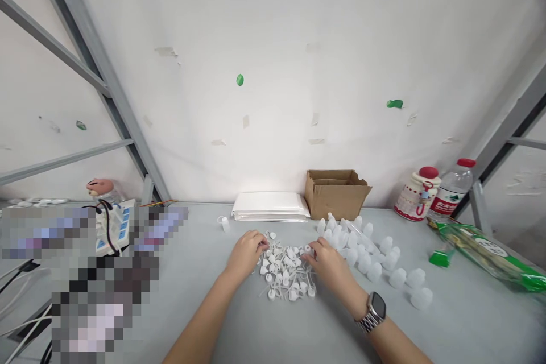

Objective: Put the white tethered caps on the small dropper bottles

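A pile of small white caps with thin straps (285,266) lies on the grey table between my hands. My left hand (245,253) is at the pile's upper left edge, fingers curled together; what they hold, if anything, is hidden. At the upper right edge, my right hand (328,259) has thumb and fingertips closed around a small white cap (307,248). Beyond this hand, several translucent white plastic bottles (364,262) are scattered to the right. One small white bottle with a looped strap (226,224) stands apart at the back left.
Against the wall are a stack of white sheets or flat packages (271,207) and an open cardboard box (339,199). A decorated jar (417,196), a water bottle (453,190) and a green package (490,250) occupy the right. A power strip with cables (114,227) is on the left.
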`<state>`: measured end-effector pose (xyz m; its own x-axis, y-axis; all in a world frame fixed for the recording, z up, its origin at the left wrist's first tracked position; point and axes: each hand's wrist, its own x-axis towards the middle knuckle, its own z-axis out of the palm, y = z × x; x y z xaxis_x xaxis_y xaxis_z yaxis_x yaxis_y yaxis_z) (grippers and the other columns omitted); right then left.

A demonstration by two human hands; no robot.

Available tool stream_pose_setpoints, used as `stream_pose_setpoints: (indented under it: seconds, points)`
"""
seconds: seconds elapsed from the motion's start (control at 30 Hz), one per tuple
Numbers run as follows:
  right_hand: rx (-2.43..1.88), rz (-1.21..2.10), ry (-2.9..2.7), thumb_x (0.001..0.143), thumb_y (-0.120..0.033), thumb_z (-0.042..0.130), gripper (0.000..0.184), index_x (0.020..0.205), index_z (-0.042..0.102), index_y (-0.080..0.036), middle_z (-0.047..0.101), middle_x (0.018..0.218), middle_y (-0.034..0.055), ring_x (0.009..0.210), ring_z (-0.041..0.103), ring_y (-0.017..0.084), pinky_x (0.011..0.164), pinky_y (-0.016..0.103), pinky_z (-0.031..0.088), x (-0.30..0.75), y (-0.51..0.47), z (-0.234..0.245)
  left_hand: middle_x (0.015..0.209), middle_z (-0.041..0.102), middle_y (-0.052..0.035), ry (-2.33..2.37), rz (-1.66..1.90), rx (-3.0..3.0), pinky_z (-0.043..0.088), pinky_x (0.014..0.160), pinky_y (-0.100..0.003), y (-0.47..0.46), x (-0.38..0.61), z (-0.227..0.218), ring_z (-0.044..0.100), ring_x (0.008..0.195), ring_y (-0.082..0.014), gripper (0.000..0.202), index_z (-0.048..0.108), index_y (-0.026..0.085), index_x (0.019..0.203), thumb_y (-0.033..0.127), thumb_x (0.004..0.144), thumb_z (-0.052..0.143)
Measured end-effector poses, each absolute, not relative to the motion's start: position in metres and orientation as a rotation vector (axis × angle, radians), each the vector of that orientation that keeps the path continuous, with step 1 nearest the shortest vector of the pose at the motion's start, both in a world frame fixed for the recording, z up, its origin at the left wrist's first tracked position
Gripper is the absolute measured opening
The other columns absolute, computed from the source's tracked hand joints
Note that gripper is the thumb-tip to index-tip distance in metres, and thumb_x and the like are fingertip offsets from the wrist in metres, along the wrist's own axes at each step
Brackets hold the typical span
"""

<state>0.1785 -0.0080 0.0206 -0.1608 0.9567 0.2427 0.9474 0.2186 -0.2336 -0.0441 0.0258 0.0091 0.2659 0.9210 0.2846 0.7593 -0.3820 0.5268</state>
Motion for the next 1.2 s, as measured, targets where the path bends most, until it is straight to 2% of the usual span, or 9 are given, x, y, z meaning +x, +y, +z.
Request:
stream_pose_setpoints:
  seconds: [0.13,0.2,0.33,0.47,0.6,0.77,0.97,1.1,1.2]
  points:
    - [-1.642,0.007,-2.058,0.084,-0.029,0.049,0.013,0.081,0.056,-0.019,0.057,0.083,0.0054,0.065,0.057,0.017,0.055,0.026,0.039,0.175,-0.011,0.023,0.079,0.062,-0.0026,1.554,0.95,2.135,0.041,0.073,-0.03,0.025,-0.041,0.012,0.055,0.081,-0.0185,0.013,0.061,0.021,0.07,0.018,0.075,0.049]
    - [-1.573,0.1,-1.952,0.085,-0.035,0.045,0.018,0.082,0.053,-0.019,0.057,0.077,0.0036,0.061,0.055,0.016,0.055,0.027,0.04,0.174,-0.013,0.026,0.081,0.062,-0.003,1.506,1.108,1.943,0.043,0.072,-0.03,0.026,-0.039,0.015,0.057,0.081,-0.0182,0.01,0.06,0.02,0.071,0.022,0.074,0.05]
    - [-1.483,0.548,-1.739,0.083,-0.044,0.045,0.025,0.075,0.046,-0.021,0.048,0.056,-0.0044,0.05,0.053,0.014,0.049,0.024,0.037,0.167,-0.015,0.028,0.073,0.065,-0.0033,1.367,1.278,1.497,0.045,0.063,-0.028,0.027,-0.033,0.018,0.061,0.071,-0.0172,0.012,0.054,0.018,0.07,0.03,0.07,0.052]
    - [-1.25,1.014,-1.587,0.077,-0.046,0.052,0.028,0.069,0.044,-0.02,0.047,0.059,-0.0045,0.053,0.056,0.014,0.048,0.023,0.041,0.155,-0.015,0.021,0.069,0.068,-0.0041,1.284,1.341,1.293,0.044,0.052,-0.024,0.025,-0.027,0.023,0.062,0.063,-0.0165,0.02,0.054,0.017,0.071,0.035,0.064,0.059]
    - [-1.077,1.309,-1.557,0.072,-0.048,0.058,0.031,0.073,0.053,-0.018,0.051,0.061,-0.0033,0.054,0.052,0.012,0.051,0.024,0.042,0.146,-0.019,0.018,0.073,0.07,-0.0051,1.201,1.358,1.186,0.044,0.053,-0.023,0.016,-0.017,0.029,0.063,0.067,-0.017,0.024,0.061,0.016,0.074,0.033,0.059,0.066]
    - [-1.06,1.379,-1.559,0.071,-0.044,0.061,0.028,0.072,0.059,-0.016,0.046,0.054,-0.005,0.051,0.043,0.009,0.048,0.021,0.034,0.141,-0.024,0.025,0.08,0.071,-0.0049,1.156,1.309,1.265,0.047,0.063,-0.026,0.003,-0.002,0.031,0.062,0.071,-0.0172,0.019,0.069,0.017,0.075,0.031,0.064,0.064]
    - [-1.09,1.422,-1.539,0.069,-0.044,0.062,0.029,0.072,0.059,-0.015,0.046,0.055,-0.0048,0.048,0.041,0.009,0.048,0.021,0.033,0.142,-0.023,0.025,0.08,0.07,-0.0054,1.091,1.276,1.218,0.046,0.056,-0.025,-0.001,0.004,0.029,0.061,0.069,-0.0172,0.019,0.069,0.016,0.074,0.032,0.065,0.063]
    - [-1.159,1.303,-1.563,0.071,-0.042,0.059,0.027,0.07,0.06,-0.015,0.043,0.053,-0.005,0.049,0.038,0.009,0.047,0.021,0.031,0.144,-0.022,0.025,0.079,0.07,-0.0057,1.044,1.304,1.173,0.048,0.069,-0.028,-0.004,0.004,0.032,0.062,0.076,-0.0188,0.021,0.068,0.015,0.074,0.034,0.065,0.066]
    - [-1.257,1.123,-1.622,0.073,-0.037,0.058,0.023,0.071,0.062,-0.015,0.046,0.056,-0.0037,0.052,0.039,0.01,0.049,0.021,0.032,0.144,-0.022,0.025,0.086,0.07,-0.0073,0.974,1.279,1.196,0.046,0.08,-0.031,-0.007,0.004,0.034,0.062,0.086,-0.0204,0.023,0.067,0.015,0.078,0.036,0.07,0.063]
